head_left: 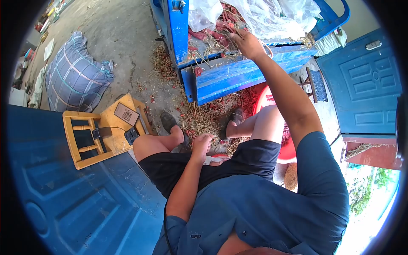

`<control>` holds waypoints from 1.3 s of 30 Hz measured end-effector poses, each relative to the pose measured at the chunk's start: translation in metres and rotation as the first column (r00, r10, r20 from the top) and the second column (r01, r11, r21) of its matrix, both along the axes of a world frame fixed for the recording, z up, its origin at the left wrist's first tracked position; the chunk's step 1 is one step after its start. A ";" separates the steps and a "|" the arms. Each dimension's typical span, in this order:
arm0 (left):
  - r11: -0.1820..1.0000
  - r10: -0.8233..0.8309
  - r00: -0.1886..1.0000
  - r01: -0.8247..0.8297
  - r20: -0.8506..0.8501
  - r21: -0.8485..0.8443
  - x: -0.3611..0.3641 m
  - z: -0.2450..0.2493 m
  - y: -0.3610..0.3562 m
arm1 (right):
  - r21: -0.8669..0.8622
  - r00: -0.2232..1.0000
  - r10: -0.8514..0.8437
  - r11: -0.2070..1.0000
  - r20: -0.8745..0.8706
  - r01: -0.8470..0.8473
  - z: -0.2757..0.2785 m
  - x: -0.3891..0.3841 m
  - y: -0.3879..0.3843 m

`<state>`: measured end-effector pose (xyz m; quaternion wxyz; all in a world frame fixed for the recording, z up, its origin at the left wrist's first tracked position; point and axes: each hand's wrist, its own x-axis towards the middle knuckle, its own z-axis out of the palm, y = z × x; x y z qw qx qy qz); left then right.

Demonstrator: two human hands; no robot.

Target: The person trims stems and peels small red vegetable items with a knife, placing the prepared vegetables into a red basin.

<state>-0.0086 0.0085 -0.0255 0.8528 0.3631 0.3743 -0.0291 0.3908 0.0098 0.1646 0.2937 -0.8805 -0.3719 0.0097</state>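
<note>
My right hand (245,43) reaches out to the bed of a blue cart (242,70). Its fingers close on dried red chili peppers (228,28) with straw-like stalks. More peppers and stalks lie around it, partly under clear plastic sheeting (270,19). Over my lap, my left hand (202,145) is closed, its fingers curled together. Whatever may be in it is hidden. Just below that hand a small white piece (209,160) shows between my thighs.
Stalks and red bits (204,121) litter the floor around my shoes. A red basin (287,153) stands beside my right leg. At left are a wooden chair (112,123) bearing a phone (126,114) and a checkered sack (76,76). A blue door (361,85) is at right.
</note>
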 end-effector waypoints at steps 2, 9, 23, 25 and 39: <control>1.000 -0.015 1.000 0.015 -0.010 0.000 0.000 -0.003 0.000 | 0.020 0.998 0.014 1.000 0.062 -0.015 0.003 0.007 -0.006; 0.999 0.001 0.999 0.000 -0.046 0.035 -0.004 -0.001 -0.001 | 0.350 0.853 0.071 0.927 -0.517 0.135 0.015 0.012 -0.021; 0.995 -0.079 0.994 0.083 -0.072 0.048 0.002 -0.002 -0.011 | 0.041 0.392 0.280 0.854 -0.876 -0.519 -0.128 -0.247 -0.166; 0.989 -0.133 0.989 0.137 -0.065 0.062 -0.002 -0.012 -0.011 | 0.082 0.259 0.240 0.861 -0.936 -0.501 -0.151 -0.275 -0.158; 0.987 0.154 0.988 -0.155 -0.030 -0.052 -0.028 -0.030 0.008 | 0.484 0.567 0.666 0.744 -0.484 -0.461 -0.145 -0.315 -0.126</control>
